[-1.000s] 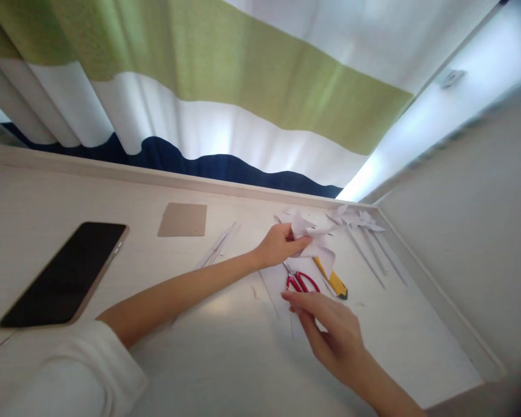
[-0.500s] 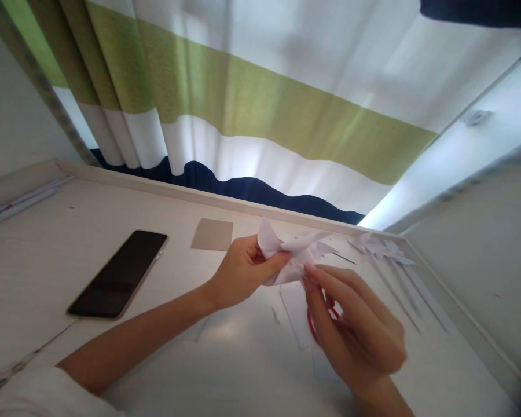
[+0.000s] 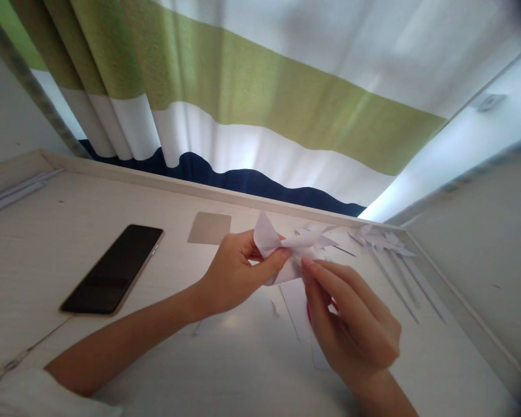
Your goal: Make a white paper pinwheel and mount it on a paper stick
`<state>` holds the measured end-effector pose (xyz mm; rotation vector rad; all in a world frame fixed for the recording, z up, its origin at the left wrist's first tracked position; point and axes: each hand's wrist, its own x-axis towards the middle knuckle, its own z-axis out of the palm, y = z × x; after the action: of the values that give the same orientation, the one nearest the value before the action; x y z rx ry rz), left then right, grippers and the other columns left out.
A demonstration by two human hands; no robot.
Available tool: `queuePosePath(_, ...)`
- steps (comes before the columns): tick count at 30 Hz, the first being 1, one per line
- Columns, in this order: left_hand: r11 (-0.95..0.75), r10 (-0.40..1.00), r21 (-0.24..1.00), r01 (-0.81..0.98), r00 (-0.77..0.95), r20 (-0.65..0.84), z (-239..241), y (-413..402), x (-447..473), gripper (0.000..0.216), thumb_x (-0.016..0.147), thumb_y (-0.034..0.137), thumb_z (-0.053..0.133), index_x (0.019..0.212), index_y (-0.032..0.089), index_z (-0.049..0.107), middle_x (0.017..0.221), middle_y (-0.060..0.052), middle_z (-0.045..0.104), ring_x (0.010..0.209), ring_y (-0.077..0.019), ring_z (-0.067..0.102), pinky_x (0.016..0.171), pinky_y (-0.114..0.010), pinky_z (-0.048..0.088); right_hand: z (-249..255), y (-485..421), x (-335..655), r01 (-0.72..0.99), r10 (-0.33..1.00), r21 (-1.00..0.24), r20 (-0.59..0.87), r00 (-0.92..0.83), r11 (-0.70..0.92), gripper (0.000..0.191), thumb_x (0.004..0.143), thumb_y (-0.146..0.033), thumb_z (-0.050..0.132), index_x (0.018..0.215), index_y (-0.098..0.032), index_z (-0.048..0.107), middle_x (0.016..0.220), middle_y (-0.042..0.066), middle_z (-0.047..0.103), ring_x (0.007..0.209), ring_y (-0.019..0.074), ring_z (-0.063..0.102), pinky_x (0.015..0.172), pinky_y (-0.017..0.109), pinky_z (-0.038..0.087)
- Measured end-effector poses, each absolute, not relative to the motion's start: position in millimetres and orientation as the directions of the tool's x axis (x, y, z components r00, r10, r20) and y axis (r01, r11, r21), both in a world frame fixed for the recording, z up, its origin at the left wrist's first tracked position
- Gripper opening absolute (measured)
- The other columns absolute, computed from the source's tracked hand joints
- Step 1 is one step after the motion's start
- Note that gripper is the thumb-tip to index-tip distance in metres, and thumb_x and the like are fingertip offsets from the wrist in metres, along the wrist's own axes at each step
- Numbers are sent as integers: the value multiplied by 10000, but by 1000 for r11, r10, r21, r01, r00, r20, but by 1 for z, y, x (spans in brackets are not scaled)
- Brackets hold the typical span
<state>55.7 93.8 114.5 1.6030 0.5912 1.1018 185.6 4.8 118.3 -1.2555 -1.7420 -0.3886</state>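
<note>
My left hand (image 3: 237,272) pinches a folded white paper pinwheel (image 3: 286,246) above the white desk (image 3: 47,255), thumb and fingers closed on its left blade. My right hand (image 3: 351,324) reaches in from the right, its fingertips pressed together on the lower edge of the same paper. Red scissor handles (image 3: 309,313) show only as a sliver behind my right hand.
A black phone (image 3: 113,269) lies face up at the left. A small brown card square (image 3: 209,227) sits near the desk's back edge. Finished paper pinwheels on sticks (image 3: 386,249) lie at the right corner. A striped curtain (image 3: 243,98) hangs behind.
My left hand lifted the paper off the desk and drew it nearer. My right hand rose from beside the scissors and took hold of the paper. The view swung left.
</note>
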Motion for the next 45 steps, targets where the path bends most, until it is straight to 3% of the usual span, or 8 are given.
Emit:
queuePosePath(17,-546,778,837,28,389,494,115,91,54,86,717,146,578,768,170,643,613,37,655,522,-82,582,452,-131,440,116,6,186,911,591,-199,804,-58,361,359,664,-5,619,995,-144,600,871,59,643,754,136,593,634,234,504)
queuePosePath(28,-641,735,748,172,417,534,105,92,54,107,760,167,538,818,189,625,690,27,648,592,-93,581,510,-156,424,105,12,186,953,561,-90,823,-92,290,279,732,-72,590,995,-165,579,872,52,646,779,130,590,708,240,481)
queuePosePath(45,-711,684,682,172,396,613,101,90,57,140,748,99,544,828,201,596,686,62,623,569,-50,565,536,-123,404,102,19,182,945,574,-197,819,13,261,117,733,-117,601,833,-165,563,721,25,620,634,110,566,579,215,449)
